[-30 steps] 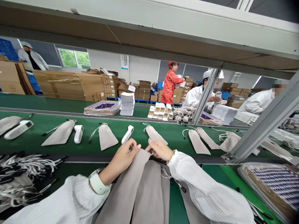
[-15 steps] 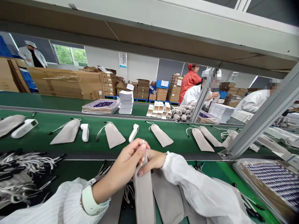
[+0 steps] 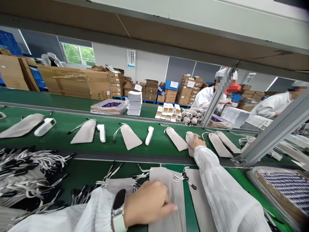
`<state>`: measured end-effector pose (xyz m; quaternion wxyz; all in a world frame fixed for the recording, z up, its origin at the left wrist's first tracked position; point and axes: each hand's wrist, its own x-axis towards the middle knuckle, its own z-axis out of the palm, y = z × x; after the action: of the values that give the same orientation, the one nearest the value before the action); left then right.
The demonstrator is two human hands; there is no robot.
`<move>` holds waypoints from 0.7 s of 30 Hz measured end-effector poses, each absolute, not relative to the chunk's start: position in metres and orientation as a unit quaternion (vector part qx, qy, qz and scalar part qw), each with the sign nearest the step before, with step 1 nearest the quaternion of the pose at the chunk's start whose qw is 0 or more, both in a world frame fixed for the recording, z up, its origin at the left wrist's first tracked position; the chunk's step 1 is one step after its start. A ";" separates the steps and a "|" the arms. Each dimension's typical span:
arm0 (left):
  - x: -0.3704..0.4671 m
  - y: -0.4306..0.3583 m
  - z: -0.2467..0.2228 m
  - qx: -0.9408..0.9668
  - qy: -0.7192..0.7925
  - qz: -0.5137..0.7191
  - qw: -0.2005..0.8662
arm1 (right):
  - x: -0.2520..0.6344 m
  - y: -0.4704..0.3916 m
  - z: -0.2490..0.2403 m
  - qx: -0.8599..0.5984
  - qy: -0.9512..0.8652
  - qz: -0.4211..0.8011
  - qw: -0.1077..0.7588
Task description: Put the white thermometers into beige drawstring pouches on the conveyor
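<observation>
My right hand (image 3: 196,142) is stretched out over the green conveyor belt (image 3: 60,135) and rests on a grey drawstring pouch (image 3: 190,139) lying there, just right of another pouch (image 3: 176,139). My left hand (image 3: 148,203) lies palm down on a pile of grey pouches (image 3: 166,180) on the near bench, fingers pressed on the top one. Further left the belt carries pouches (image 3: 130,137) paired with white handheld devices (image 3: 149,135).
A heap of black-and-white cords (image 3: 26,174) lies at the near left. A tilted metal post (image 3: 272,132) crosses the right side, with a wrapped tray (image 3: 285,190) below it. Across the belt stand white boxes (image 3: 134,103); two people in white coats work at the right.
My hands have parted: the right one carried a pouch out onto the belt, while the left dropped back onto the pile. Everything on the belt has shifted right.
</observation>
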<state>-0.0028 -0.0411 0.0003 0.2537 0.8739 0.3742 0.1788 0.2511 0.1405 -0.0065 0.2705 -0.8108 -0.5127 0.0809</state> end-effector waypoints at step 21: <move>-0.016 0.004 -0.018 0.833 0.482 0.181 0.204 | 0.136 0.151 -0.043 -0.637 -0.746 0.089 0.172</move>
<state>-0.0160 0.0036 -0.0175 0.2043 0.8327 0.4819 0.1806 0.1357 0.1506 -0.0428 0.1721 -0.6369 -0.7461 0.0893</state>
